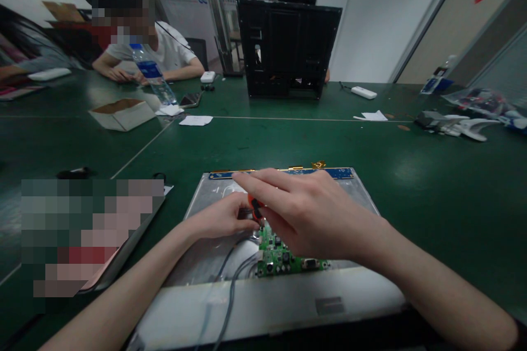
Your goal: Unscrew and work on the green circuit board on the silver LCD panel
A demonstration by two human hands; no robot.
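A flat silvery display panel [197,263] lies before me, with a blue circuit strip [346,173] along its far edge. On it sits a green circuit board [284,258], with grey cables running from its left side toward me. My left hand [226,216] is at the board's upper left corner, fingers bent toward a red and black tool [256,207]; its fingertips are partly hidden. Over the board and the tool is my right hand [304,208], fingers stretched to the left, covering part of both. Whether its thumb side touches the tool is hidden.
Across the green table [263,142] stands a black panel housing [288,49], with a person behind it. Another person sits at the back left near a water bottle [152,74] and an open box [123,114]. Grey-white tools [453,123] lie at the right; a dark-edged tablet-like object is at the left.
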